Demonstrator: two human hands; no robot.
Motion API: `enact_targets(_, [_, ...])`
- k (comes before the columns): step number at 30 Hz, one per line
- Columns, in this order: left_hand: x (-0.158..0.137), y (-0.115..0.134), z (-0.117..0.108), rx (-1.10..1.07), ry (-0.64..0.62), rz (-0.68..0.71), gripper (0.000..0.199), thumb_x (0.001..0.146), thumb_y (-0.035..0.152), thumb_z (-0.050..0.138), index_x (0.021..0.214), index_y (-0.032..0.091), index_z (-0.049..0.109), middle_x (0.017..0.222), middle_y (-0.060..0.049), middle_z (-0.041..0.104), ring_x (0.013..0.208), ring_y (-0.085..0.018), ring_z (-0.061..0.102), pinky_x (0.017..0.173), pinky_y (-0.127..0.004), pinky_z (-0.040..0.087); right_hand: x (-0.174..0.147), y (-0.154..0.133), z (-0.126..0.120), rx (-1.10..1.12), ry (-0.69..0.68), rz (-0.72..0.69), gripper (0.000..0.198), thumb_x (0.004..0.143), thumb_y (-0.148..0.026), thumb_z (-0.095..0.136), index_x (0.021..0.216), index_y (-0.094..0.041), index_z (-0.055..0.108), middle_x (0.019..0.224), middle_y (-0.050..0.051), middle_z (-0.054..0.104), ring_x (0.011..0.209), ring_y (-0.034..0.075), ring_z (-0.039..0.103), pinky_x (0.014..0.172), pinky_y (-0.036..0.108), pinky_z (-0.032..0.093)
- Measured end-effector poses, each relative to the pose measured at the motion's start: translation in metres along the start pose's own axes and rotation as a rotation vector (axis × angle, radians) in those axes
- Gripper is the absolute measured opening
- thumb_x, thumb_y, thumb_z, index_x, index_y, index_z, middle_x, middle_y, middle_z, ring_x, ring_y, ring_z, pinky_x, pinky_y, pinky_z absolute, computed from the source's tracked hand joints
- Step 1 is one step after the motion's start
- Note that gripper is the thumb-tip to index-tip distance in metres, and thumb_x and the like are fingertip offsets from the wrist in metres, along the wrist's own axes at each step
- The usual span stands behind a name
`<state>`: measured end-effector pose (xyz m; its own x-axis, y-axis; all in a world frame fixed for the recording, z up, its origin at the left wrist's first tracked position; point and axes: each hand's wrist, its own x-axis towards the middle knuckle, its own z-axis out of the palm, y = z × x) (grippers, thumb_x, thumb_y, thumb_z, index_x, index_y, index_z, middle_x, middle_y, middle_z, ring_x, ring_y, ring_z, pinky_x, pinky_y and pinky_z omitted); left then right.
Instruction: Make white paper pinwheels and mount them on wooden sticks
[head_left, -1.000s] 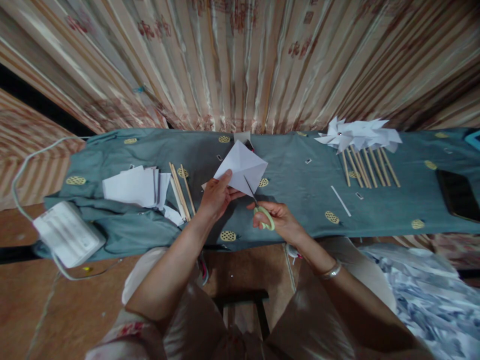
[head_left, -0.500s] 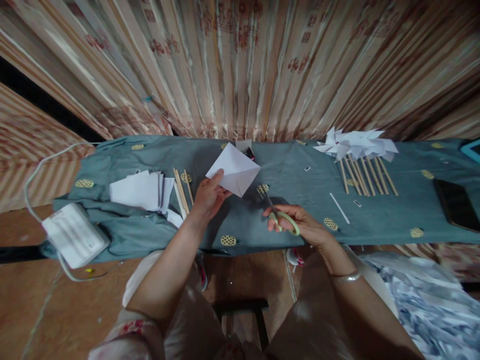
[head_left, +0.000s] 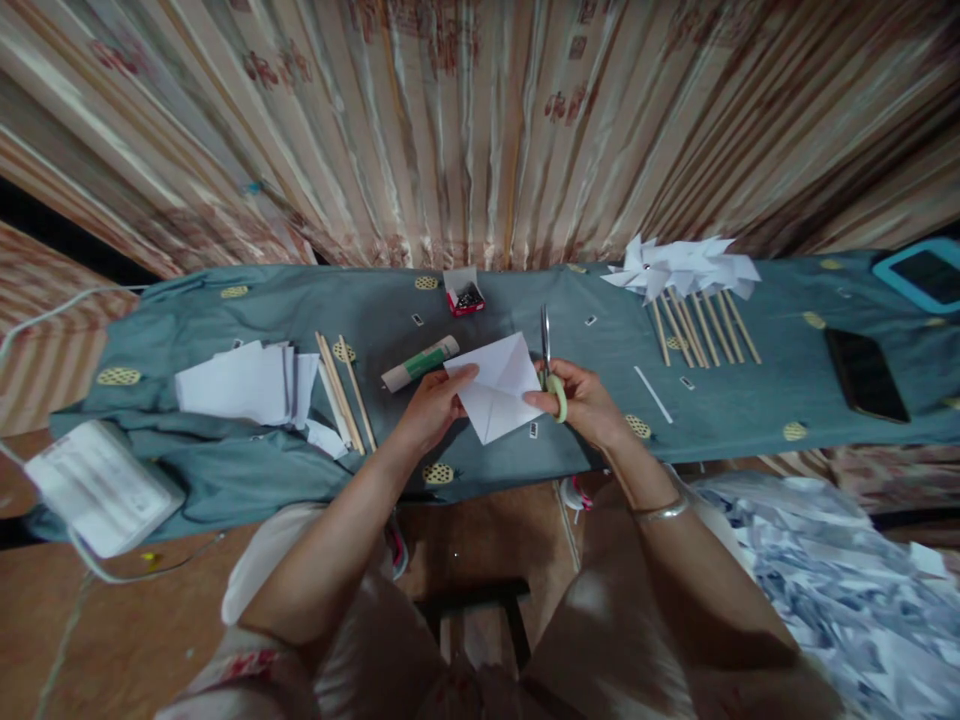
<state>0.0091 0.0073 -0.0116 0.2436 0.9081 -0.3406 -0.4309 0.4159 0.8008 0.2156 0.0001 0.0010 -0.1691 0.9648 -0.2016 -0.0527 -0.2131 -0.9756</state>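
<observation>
Mid-frame, the left hand (head_left: pixel 435 408) pinches white paper (head_left: pixel 495 375) by its left edge; the right hand (head_left: pixel 587 402) grips scissors (head_left: pixel 546 362) and the paper's right edge, well apart from upper-right pinwheels (head_left: pixel 690 270).

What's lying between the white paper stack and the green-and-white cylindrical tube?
Thin tan wooden sticks and white paper scraps lie there, in the head view.

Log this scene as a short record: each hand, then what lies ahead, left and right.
Left hand: grips a creased white sheet
Right hand: holds scissors, blades pointing away from the person
Ahead: white-and-green tube, open red box
Left: paper stack, wooden sticks
Right: paper pinwheels, dark phone
</observation>
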Motion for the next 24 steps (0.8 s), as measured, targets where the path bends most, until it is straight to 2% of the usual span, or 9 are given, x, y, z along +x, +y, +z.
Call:
enact_targets(4, [-0.004, 0.001, 0.008, -0.149, -0.067, 0.034, 0.055, 0.075, 0.063, 0.069, 0.103, 0.016, 0.068, 0.105, -0.014, 0.074, 0.111, -0.032, 0.066, 0.090, -0.043, 0.056, 0.003, 0.008, 0.011, 0.020, 0.145, -0.051, 0.047, 0.051, -0.040, 0.090, 0.085, -0.022, 0.064, 0.062, -0.009, 0.056, 0.057, 0.009, 0.047, 0.058, 0.025, 0.042])
enact_targets(6, [-0.007, -0.002, 0.012, -0.154, -0.080, 0.050, 0.057, 0.072, 0.062, 0.073, 0.108, 0.017, 0.067, 0.112, -0.013, 0.073, 0.115, -0.032, 0.064, 0.094, -0.045, 0.055, 0.005, 0.011, 0.018, 0.044, 0.236, -0.074, 0.047, 0.053, -0.042, 0.088, 0.087, -0.023, 0.063, 0.065, -0.008, 0.058, 0.060, 0.010, 0.049, 0.062, 0.025, 0.044])
enact_targets(9, [-0.011, -0.013, 0.018, -0.064, -0.031, 0.077, 0.050, 0.064, 0.049, 0.084, 0.100, 0.018, 0.069, 0.111, -0.010, 0.073, 0.114, -0.031, 0.064, 0.095, -0.043, 0.054, 0.008, 0.014, 0.031, 0.117, 0.299, -0.074, 0.048, 0.052, -0.044, 0.088, 0.085, -0.023, 0.061, 0.067, -0.007, 0.061, 0.062, 0.011, 0.053, 0.064, 0.026, 0.046])
enact_targets(12, [-0.013, -0.023, 0.023, 0.022, 0.059, 0.098, 0.038, 0.066, 0.040, 0.084, 0.093, 0.017, 0.070, 0.107, -0.009, 0.074, 0.113, -0.029, 0.065, 0.095, -0.038, 0.053, 0.008, 0.013, 0.042, 0.190, 0.283, -0.046, 0.050, 0.047, -0.041, 0.090, 0.082, -0.022, 0.060, 0.063, -0.008, 0.060, 0.058, 0.009, 0.050, 0.061, 0.025, 0.045])
enact_targets(14, [-0.012, -0.026, 0.025, 0.001, 0.116, 0.101, 0.034, 0.074, 0.038, 0.078, 0.101, 0.019, 0.068, 0.112, -0.008, 0.073, 0.115, -0.027, 0.064, 0.095, -0.036, 0.054, 0.007, 0.013, 0.047, 0.214, 0.253, -0.028, 0.051, 0.046, -0.040, 0.090, 0.083, -0.022, 0.061, 0.060, -0.009, 0.059, 0.055, 0.009, 0.049, 0.059, 0.024, 0.044])
enact_targets(18, [-0.011, -0.024, 0.025, -0.102, 0.173, 0.120, 0.044, 0.082, 0.039, 0.072, 0.120, 0.021, 0.059, 0.127, -0.009, 0.067, 0.118, -0.026, 0.064, 0.091, -0.035, 0.056, 0.008, 0.013, 0.053, 0.196, 0.208, -0.025, 0.049, 0.049, -0.043, 0.088, 0.084, -0.022, 0.061, 0.061, -0.007, 0.062, 0.058, 0.011, 0.053, 0.061, 0.026, 0.046])
enact_targets(24, [-0.007, -0.020, 0.017, -0.166, 0.190, 0.152, 0.043, 0.081, 0.046, 0.072, 0.111, 0.017, 0.060, 0.113, -0.009, 0.072, 0.105, -0.023, 0.068, 0.084, -0.031, 0.056, 0.009, 0.017, 0.058, 0.197, 0.187, -0.031, 0.048, 0.048, -0.041, 0.089, 0.083, -0.022, 0.061, 0.063, -0.007, 0.064, 0.063, 0.012, 0.055, 0.065, 0.026, 0.047])
